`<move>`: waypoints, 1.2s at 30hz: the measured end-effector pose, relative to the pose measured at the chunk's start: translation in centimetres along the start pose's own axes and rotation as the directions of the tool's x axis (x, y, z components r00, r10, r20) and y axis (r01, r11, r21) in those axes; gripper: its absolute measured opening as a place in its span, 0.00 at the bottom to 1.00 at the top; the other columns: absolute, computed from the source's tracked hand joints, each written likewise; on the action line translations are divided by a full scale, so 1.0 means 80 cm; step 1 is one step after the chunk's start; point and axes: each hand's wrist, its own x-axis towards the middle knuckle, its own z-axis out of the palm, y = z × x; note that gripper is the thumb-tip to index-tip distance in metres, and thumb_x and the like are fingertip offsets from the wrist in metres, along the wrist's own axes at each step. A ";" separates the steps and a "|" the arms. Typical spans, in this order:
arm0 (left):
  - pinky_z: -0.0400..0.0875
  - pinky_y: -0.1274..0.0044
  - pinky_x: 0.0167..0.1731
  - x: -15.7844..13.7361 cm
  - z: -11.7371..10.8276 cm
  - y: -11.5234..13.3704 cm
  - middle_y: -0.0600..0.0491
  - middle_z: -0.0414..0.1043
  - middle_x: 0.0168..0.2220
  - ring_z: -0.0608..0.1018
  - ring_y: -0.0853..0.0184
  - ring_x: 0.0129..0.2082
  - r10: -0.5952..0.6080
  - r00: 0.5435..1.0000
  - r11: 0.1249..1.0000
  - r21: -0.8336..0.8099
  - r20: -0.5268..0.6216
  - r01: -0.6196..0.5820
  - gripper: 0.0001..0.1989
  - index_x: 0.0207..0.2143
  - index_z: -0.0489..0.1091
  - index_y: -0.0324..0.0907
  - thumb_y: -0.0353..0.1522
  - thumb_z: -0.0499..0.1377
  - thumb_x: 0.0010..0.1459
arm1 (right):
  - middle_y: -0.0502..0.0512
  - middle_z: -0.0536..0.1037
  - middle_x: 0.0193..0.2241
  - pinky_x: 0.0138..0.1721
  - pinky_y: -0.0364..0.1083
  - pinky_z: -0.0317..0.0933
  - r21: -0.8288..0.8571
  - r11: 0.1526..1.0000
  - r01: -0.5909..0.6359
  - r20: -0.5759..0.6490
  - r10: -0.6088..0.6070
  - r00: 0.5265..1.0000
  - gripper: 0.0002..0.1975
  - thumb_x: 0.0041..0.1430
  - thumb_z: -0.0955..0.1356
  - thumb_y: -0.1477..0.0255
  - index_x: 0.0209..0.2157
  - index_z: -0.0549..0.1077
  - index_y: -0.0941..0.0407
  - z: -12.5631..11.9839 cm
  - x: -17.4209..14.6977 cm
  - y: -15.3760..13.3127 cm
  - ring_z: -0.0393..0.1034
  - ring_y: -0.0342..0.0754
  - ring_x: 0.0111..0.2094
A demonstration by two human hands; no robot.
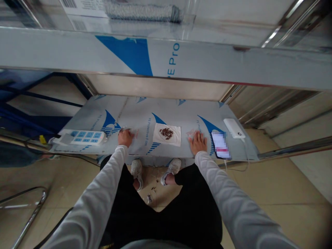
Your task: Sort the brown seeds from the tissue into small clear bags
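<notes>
A white cloth or tissue (176, 139) lies on the low metal shelf between my hands, with a small heap of dark brown slender pieces (166, 133) on it. To its left, my left hand (125, 137) has its fingers curled down onto a crinkled see-through plastic bag (135, 132). On the other side, my right hand (198, 142) rests flat with its fingers apart, touching another see-through plastic bag (191, 132). What the brown pieces are, I cannot make out.
A white power strip (89, 137) lies at the shelf's left. On the right are a phone (220, 144) and a white power bank (233, 128) with a cable. An upper metal shelf (207, 65) crosses above. Small bits (149, 198) lie on the floor between my shoes.
</notes>
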 end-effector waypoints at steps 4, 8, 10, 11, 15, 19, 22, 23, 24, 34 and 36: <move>0.68 0.73 0.41 -0.003 -0.001 -0.001 0.41 0.76 0.40 0.76 0.56 0.42 0.012 1.000 1.000 -0.020 -0.015 -0.012 0.14 0.37 0.75 0.39 0.35 0.54 0.54 | 0.67 0.52 0.64 0.63 0.62 0.35 0.062 0.998 -0.018 -0.031 0.020 0.999 0.33 0.66 0.49 0.61 0.65 0.46 0.69 -0.006 -0.001 -0.002 0.41 0.59 0.66; 0.68 0.71 0.41 -0.002 -0.008 0.000 0.40 0.77 0.38 0.77 0.55 0.41 -0.003 1.000 0.999 -0.048 -0.027 0.002 0.14 0.36 0.76 0.37 0.32 0.52 0.55 | 0.68 0.51 0.64 0.63 0.62 0.34 0.134 0.990 -0.034 -0.031 0.038 0.999 0.35 0.65 0.49 0.58 0.65 0.46 0.68 -0.016 0.000 -0.005 0.40 0.59 0.66; 0.68 0.69 0.41 -0.004 -0.015 -0.001 0.39 0.77 0.37 0.77 0.52 0.41 -0.029 0.999 0.997 -0.067 -0.044 0.026 0.14 0.34 0.77 0.35 0.32 0.53 0.54 | 0.69 0.50 0.65 0.63 0.62 0.34 0.179 0.982 -0.063 -0.024 0.068 0.997 0.36 0.65 0.49 0.56 0.65 0.46 0.68 -0.023 0.001 -0.005 0.39 0.59 0.66; 0.68 0.68 0.42 -0.006 -0.020 -0.002 0.38 0.77 0.37 0.77 0.51 0.42 -0.047 0.997 0.996 -0.081 -0.060 0.042 0.14 0.34 0.77 0.35 0.32 0.53 0.53 | 0.69 0.49 0.65 0.63 0.62 0.34 0.202 0.976 -0.081 -0.033 0.090 0.995 0.37 0.64 0.49 0.56 0.65 0.45 0.68 -0.028 0.002 -0.005 0.38 0.59 0.66; 0.68 0.68 0.42 -0.027 -0.047 -0.007 0.40 0.78 0.37 0.77 0.51 0.42 -0.123 0.981 0.983 -0.157 -0.151 0.099 0.16 0.38 0.76 0.35 0.36 0.54 0.55 | 0.74 0.43 0.65 0.62 0.64 0.36 0.335 0.936 -0.108 -0.190 0.179 0.965 0.38 0.63 0.52 0.55 0.64 0.47 0.71 -0.057 -0.007 -0.017 0.35 0.62 0.66; 0.70 0.72 0.41 -0.073 -0.068 0.005 0.46 0.79 0.34 0.79 0.58 0.38 -0.196 0.939 0.916 -0.396 -0.282 0.072 0.18 0.38 0.76 0.38 0.41 0.55 0.55 | 0.71 0.59 0.60 0.58 0.59 0.52 0.583 0.803 0.126 -0.333 0.095 0.938 0.29 0.63 0.56 0.58 0.56 0.63 0.63 -0.100 -0.041 -0.070 0.51 0.59 0.62; 0.72 0.75 0.35 -0.120 -0.074 0.035 0.49 0.79 0.30 0.79 0.63 0.31 -0.222 0.927 0.669 -0.739 -0.301 -0.080 0.18 0.36 0.76 0.37 0.43 0.58 0.52 | 0.64 0.76 0.45 0.45 0.50 0.66 0.848 0.474 0.238 -0.243 -0.051 0.969 0.20 0.63 0.59 0.59 0.45 0.72 0.58 -0.133 -0.071 -0.135 0.71 0.53 0.45; 0.72 0.76 0.33 -0.137 -0.074 0.047 0.49 0.78 0.30 0.79 0.64 0.30 -0.193 0.941 0.567 -0.814 -0.277 -0.123 0.18 0.35 0.75 0.37 0.43 0.59 0.50 | 0.61 0.78 0.42 0.40 0.48 0.68 0.903 0.368 0.222 -0.200 -0.097 0.975 0.19 0.62 0.60 0.59 0.43 0.74 0.56 -0.142 -0.079 -0.156 0.73 0.51 0.41; 0.73 0.77 0.32 -0.153 -0.073 0.058 0.49 0.78 0.29 0.79 0.65 0.29 -0.147 0.958 0.484 -0.863 -0.244 -0.145 0.18 0.34 0.75 0.36 0.43 0.60 0.50 | 0.59 0.78 0.40 0.38 0.47 0.68 0.941 0.278 0.195 -0.160 -0.143 0.977 0.17 0.61 0.62 0.59 0.41 0.75 0.55 -0.149 -0.085 -0.176 0.74 0.50 0.38; 0.72 0.78 0.31 -0.229 -0.042 0.081 0.49 0.78 0.29 0.78 0.67 0.28 0.189 0.981 0.234 -0.972 0.031 -0.014 0.14 0.31 0.74 0.36 0.40 0.61 0.51 | 0.54 0.79 0.27 0.29 0.44 0.66 0.982 -0.041 -0.185 0.168 -0.256 0.952 0.16 0.54 0.68 0.59 0.32 0.79 0.58 -0.141 -0.134 -0.183 0.73 0.48 0.28; 0.72 0.78 0.31 -0.239 -0.035 0.079 0.49 0.78 0.29 0.79 0.66 0.28 0.178 0.983 0.300 -0.954 0.037 -0.018 0.14 0.32 0.74 0.37 0.40 0.61 0.52 | 0.54 0.80 0.28 0.31 0.44 0.66 0.993 0.094 -0.073 0.094 -0.241 0.966 0.15 0.57 0.67 0.61 0.33 0.79 0.57 -0.140 -0.145 -0.172 0.73 0.48 0.30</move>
